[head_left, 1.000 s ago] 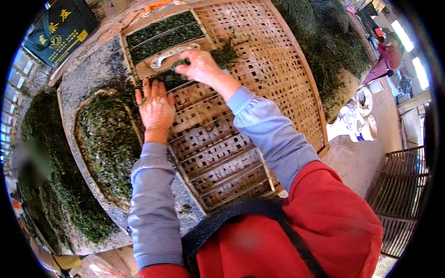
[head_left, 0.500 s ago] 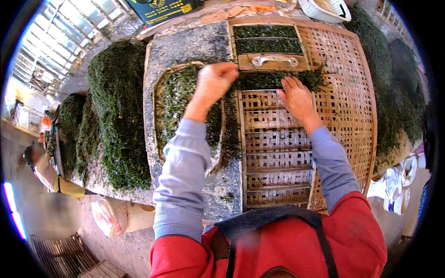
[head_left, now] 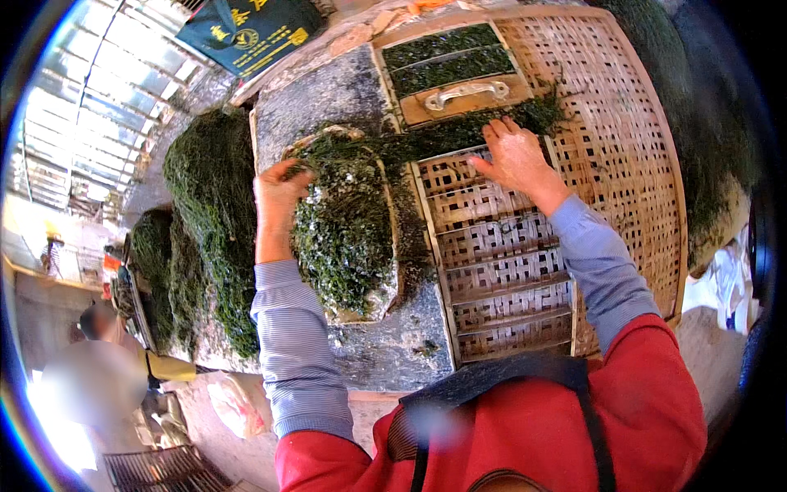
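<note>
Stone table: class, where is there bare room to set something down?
Bare stone table lies below the seaweed basket, beside the woven frame; another patch lies above the basket. Crowded around the left hand and right hand.

Left hand (head_left: 279, 187): fingers curled inward, forearm extended toward 12 o'clock. Right hand (head_left: 516, 156): palm down, fingers spread flat, pointing toward 10 o'clock; forearm enters from 5 o'clock. Both sleeves striped.

Dark green seaweed (head_left: 348, 221) — wet, tangled heap, on stone slab, beside woven bamboo frame (head_left: 500, 262)
</note>
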